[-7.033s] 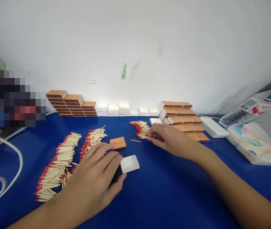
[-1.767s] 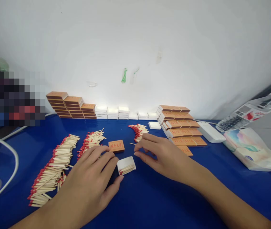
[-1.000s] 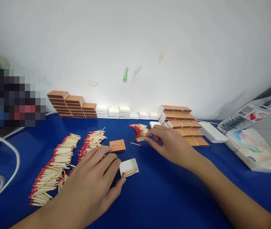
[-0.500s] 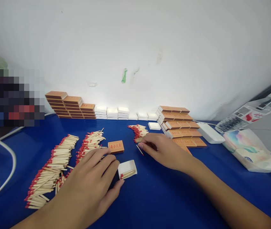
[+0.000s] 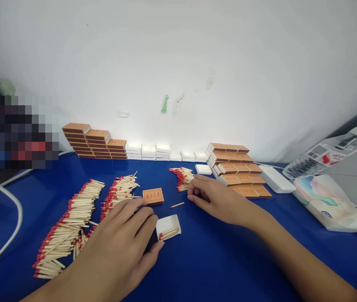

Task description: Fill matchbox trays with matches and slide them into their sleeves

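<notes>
A white inner matchbox tray (image 5: 168, 223) holds a few matches (image 5: 169, 233) along its near side. My left hand (image 5: 125, 239) is closed at the tray's left side, its thumb at the near corner and its fingertips by the far left edge. My right hand (image 5: 218, 199) is beside the right end of a small match pile (image 5: 183, 178), thumb and forefinger drawn together, and no match shows in them. A single match (image 5: 177, 205) lies loose on the table left of those fingertips. Beyond the tray rests an orange matchbox sleeve (image 5: 153, 196).
Larger match piles (image 5: 68, 228) spread at left, partly behind my left hand. Stacked orange matchboxes (image 5: 86, 140), white trays (image 5: 148, 152) and more orange boxes (image 5: 239, 167) line the wall. A white device (image 5: 277, 179), tissue pack (image 5: 329, 203) and plastic bottle (image 5: 319, 153) lie at right.
The single match has left my right fingertips and now lies on the table to their left, turned nearly sideways. My right hand has shifted slightly right; my left hand stays at the tray.
</notes>
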The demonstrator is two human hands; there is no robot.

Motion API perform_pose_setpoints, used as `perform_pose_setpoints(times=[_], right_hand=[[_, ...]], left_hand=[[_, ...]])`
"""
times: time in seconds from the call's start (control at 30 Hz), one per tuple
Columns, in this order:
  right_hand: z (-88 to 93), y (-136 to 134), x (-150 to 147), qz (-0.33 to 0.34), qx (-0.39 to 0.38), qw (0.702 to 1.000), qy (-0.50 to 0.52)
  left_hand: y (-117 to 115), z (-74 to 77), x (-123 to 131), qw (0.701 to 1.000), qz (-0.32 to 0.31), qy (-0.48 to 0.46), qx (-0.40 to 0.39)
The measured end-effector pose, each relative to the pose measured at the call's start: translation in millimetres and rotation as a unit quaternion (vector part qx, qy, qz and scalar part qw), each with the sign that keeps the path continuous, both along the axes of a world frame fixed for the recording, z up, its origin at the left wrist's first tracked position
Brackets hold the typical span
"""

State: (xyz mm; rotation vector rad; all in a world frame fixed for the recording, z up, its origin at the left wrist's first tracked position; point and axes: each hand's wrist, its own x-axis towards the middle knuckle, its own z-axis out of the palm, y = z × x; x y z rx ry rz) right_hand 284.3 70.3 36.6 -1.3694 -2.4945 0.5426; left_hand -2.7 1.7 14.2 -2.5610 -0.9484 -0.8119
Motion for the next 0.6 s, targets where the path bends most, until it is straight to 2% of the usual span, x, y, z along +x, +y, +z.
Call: perform_pose_setpoints(times=[0.17,0.23,0.4,0.6], right_hand=[[-1.9,-5,-10,0.039,-0.034,0.998,0.041],[-3.0,-5,-10,0.036,-0.039,0.998,0.036],[-6.9,4,-1,-0.006,0.016,1.0,0.006],[-11.4,8,5,-0.009,0.043,0.999,-0.006]], left_hand=[[-1,-0.4,-1,1.0,0.0,0.0,-0.01],[-1,-0.8,-1,1.0,-0.001,-0.002,-0.012],[0,-1.1,-1,1.0,-0.001,-0.005,-0.008],[0,-1.6,-2,1.0,0.003,-0.003,-0.005]])
